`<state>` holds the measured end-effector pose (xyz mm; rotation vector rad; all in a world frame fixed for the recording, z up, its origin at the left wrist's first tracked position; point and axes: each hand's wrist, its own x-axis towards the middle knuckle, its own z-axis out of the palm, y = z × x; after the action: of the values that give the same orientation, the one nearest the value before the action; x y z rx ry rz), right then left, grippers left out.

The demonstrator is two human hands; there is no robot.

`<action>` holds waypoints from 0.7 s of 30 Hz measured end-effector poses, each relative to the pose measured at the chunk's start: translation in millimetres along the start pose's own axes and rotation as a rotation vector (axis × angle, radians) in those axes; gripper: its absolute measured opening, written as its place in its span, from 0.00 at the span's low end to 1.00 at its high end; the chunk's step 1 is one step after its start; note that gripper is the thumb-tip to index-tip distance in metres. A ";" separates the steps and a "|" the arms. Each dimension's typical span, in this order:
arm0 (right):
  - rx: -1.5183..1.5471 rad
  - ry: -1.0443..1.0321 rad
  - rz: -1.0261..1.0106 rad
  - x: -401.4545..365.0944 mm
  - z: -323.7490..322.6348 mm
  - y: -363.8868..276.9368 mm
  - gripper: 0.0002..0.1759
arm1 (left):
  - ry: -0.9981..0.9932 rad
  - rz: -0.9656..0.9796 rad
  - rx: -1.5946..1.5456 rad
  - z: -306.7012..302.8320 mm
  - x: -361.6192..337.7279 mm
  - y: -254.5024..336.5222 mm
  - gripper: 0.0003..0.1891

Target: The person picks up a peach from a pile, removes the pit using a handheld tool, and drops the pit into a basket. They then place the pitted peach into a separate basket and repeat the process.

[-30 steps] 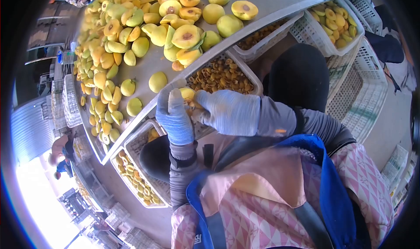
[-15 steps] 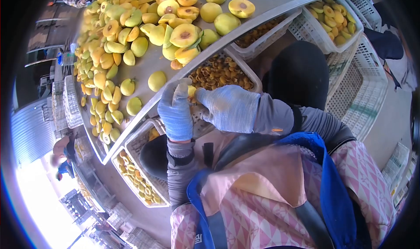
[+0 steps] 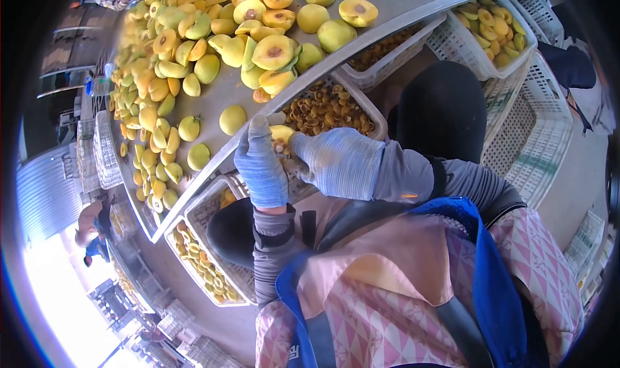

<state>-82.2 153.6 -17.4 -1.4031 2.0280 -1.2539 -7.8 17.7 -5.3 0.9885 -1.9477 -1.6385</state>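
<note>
My left hand (image 3: 262,164), in a blue knitted glove, grips a yellow peach half (image 3: 281,133) just past the table's metal edge. Its cut face with a brown centre partly shows between my hands. My right hand (image 3: 339,162), gloved alike, is closed with its stained fingertips against the fruit. Whatever it grips is hidden by the glove. Beneath my hands stands a crate of brown pit pieces (image 3: 327,108). On the metal table (image 3: 223,155) lies a large heap of peaches (image 3: 161,77), some whole and some halved.
A crate of peach halves (image 3: 200,264) stands at lower left, and another crate of fruit (image 3: 494,32) at upper right. An open white crate (image 3: 536,135) is at the right. My dark-clad knees flank the pit crate. A person (image 3: 93,229) is far off at left.
My left hand has turned and shifted slightly right, so more of the peach half's cut face shows. My right hand has barely moved.
</note>
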 end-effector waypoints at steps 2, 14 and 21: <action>-0.039 -0.038 0.003 1.4 -1.7 0.8 0.18 | -0.008 0.036 0.034 -1.5 -1.4 1.0 0.24; 1.058 -0.587 0.644 15.8 -28.9 -1.6 0.18 | -0.053 0.176 -0.101 2.7 -4.1 -2.0 0.27; 1.090 -0.460 0.363 7.8 -1.2 13.9 0.16 | -0.033 -0.081 -0.496 -23.3 1.9 -8.2 0.26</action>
<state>-94.1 148.7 -26.8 -0.6482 0.9219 -1.3507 9.3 0.1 -8.2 0.8486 -1.4198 -2.0537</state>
